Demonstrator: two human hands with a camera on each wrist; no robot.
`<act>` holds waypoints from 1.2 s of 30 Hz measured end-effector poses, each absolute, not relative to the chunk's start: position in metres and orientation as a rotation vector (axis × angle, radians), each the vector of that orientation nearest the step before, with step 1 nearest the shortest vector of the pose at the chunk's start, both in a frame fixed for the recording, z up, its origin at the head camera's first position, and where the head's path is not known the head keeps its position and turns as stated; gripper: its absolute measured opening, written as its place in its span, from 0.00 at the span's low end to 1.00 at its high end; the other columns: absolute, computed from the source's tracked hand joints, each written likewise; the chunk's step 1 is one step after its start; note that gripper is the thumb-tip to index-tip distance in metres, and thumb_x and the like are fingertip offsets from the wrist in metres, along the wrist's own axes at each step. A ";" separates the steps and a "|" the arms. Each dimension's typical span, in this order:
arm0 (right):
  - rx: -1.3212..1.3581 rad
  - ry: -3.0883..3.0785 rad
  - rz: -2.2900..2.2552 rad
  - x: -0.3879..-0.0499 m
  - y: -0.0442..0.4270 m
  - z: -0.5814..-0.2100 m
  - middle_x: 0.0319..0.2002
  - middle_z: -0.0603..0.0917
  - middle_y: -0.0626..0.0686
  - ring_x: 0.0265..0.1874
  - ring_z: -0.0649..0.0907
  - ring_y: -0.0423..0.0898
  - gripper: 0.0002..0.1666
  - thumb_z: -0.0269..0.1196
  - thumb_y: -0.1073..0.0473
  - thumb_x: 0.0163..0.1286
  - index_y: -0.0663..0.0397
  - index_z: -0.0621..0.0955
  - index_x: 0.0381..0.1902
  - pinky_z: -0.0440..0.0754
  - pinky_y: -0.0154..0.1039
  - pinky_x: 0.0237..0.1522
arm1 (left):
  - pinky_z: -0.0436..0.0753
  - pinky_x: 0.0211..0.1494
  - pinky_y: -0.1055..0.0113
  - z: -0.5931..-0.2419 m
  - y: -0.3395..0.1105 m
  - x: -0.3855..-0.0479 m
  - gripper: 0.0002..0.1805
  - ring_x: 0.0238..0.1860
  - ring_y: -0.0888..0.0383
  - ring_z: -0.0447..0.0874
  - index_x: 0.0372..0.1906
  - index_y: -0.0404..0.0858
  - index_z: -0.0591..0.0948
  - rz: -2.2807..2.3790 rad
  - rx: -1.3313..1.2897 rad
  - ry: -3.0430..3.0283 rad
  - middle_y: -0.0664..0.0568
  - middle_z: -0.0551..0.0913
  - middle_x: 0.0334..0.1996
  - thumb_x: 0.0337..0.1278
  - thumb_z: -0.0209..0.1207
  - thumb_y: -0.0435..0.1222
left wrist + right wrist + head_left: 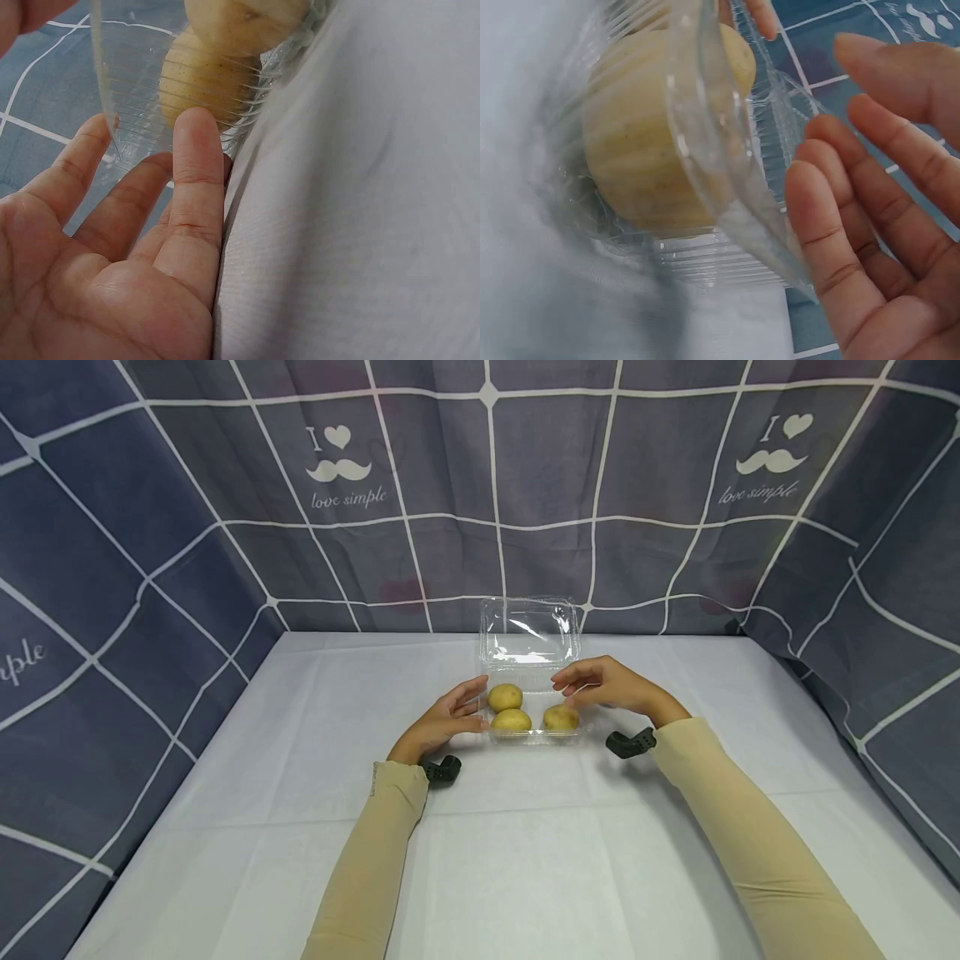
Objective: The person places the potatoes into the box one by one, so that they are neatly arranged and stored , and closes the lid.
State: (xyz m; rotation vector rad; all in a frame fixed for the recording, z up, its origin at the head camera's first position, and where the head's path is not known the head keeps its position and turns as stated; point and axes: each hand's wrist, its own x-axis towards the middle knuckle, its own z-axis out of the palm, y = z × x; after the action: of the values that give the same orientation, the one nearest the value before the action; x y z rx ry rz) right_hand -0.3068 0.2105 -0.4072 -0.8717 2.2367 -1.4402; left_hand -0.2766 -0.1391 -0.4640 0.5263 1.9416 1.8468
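Three yellow potatoes lie in a clear plastic box (525, 737): one at the back left (505, 697), one at the front left (511, 721) and one at the front right (561, 717). The box's hinged lid (529, 635) stands raised at the back. At the box's left side, my left hand (442, 720) has its fingers extended along the ribbed wall, seen close in the left wrist view. My right hand (611, 687) hovers over the right edge with fingers slightly bent; in the right wrist view nothing is between its thumb and fingers (814, 202).
A white cloth covers the table (517, 860). Dark grey curtains with white lines (450, 460) stand behind it and at both sides. A black strap device (630, 743) sits at the right wrist, another (442, 771) at the left.
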 end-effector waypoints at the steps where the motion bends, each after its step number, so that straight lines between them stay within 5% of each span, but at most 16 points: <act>1: -0.852 2.227 -1.480 -0.307 0.212 -0.408 0.61 0.83 0.75 0.56 0.88 0.55 0.27 0.69 0.74 0.71 0.81 0.77 0.65 0.84 0.33 0.59 | 0.59 0.86 0.46 -0.464 -0.139 -0.276 0.50 0.85 0.37 0.54 0.88 0.37 0.55 1.847 0.528 1.940 0.38 0.52 0.87 0.64 0.65 0.25; 5: -0.778 2.221 -1.606 -0.306 0.215 -0.412 0.59 0.86 0.70 0.59 0.87 0.55 0.28 0.68 0.74 0.71 0.84 0.75 0.65 0.84 0.32 0.61 | 0.58 0.86 0.46 -0.465 -0.139 -0.276 0.51 0.85 0.37 0.54 0.88 0.38 0.55 1.843 0.525 1.944 0.39 0.52 0.87 0.64 0.65 0.25; 12: -0.631 2.264 -1.747 -0.305 0.223 -0.415 0.51 0.91 0.52 0.49 0.88 0.40 0.27 0.67 0.71 0.74 0.83 0.76 0.66 0.88 0.33 0.50 | 0.58 0.86 0.46 -0.464 -0.139 -0.275 0.50 0.85 0.38 0.54 0.88 0.40 0.56 1.838 0.505 1.960 0.41 0.53 0.87 0.64 0.66 0.26; 21: -0.500 2.388 -1.801 -0.304 0.238 -0.414 0.49 0.91 0.55 0.43 0.88 0.37 0.25 0.65 0.71 0.76 0.83 0.76 0.65 0.87 0.29 0.47 | 0.58 0.86 0.47 -0.464 -0.139 -0.276 0.51 0.85 0.39 0.54 0.88 0.40 0.56 1.842 0.492 1.959 0.42 0.53 0.88 0.64 0.66 0.26; 27: -0.451 2.461 -1.826 -0.305 0.249 -0.419 0.45 0.91 0.45 0.44 0.87 0.37 0.25 0.66 0.70 0.75 0.81 0.78 0.64 0.85 0.28 0.44 | 0.57 0.86 0.47 -0.464 -0.139 -0.275 0.51 0.85 0.38 0.53 0.88 0.39 0.55 1.845 0.507 1.954 0.40 0.52 0.88 0.64 0.66 0.26; 36: -0.370 2.589 -1.814 -0.306 0.263 -0.433 0.49 0.90 0.46 0.42 0.85 0.32 0.25 0.68 0.68 0.76 0.77 0.80 0.65 0.82 0.24 0.47 | 0.58 0.86 0.47 -0.464 -0.139 -0.275 0.50 0.85 0.38 0.54 0.88 0.39 0.55 1.839 0.499 1.959 0.41 0.52 0.88 0.65 0.66 0.25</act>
State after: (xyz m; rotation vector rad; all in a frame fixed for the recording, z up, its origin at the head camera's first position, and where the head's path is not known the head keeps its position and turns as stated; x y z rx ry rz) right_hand -0.3065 0.2625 -0.4331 -0.3696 2.5888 -1.8144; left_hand -0.2751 -0.1390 -0.4643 0.4992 1.9589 1.8390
